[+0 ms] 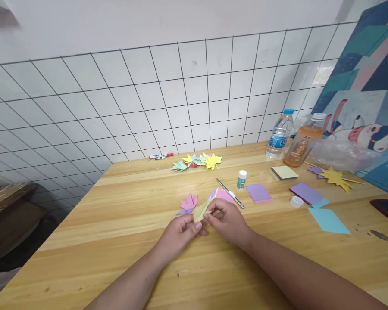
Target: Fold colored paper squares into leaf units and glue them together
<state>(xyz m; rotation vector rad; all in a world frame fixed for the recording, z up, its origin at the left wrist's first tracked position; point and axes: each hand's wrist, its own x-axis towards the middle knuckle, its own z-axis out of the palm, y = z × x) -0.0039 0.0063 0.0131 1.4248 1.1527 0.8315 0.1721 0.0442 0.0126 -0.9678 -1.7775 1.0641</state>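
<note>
A pale yellow folded paper (200, 212) is held between my two hands above the wooden table. My left hand (183, 230) pinches its lower edge with thumb and fingers. From the right, my right hand (228, 218) grips the paper's other side, fingers curled, close to the left fingertips. Just behind the hands lie a pink folded paper leaf (189, 201) and a purple one (184, 211). Pink paper sheets (224, 196) lie partly hidden behind my right hand, with a utility knife (230, 193) across them. A glue stick (241, 180) stands upright behind the knife.
Finished paper leaves (198, 161) and markers (161, 156) lie by the tiled wall. To the right are purple paper squares (258, 192), a white cap (296, 202), a blue sheet (330, 221) and a yellow leaf (335, 178). A water bottle (280, 134) and an orange drink bottle (303, 142) stand behind.
</note>
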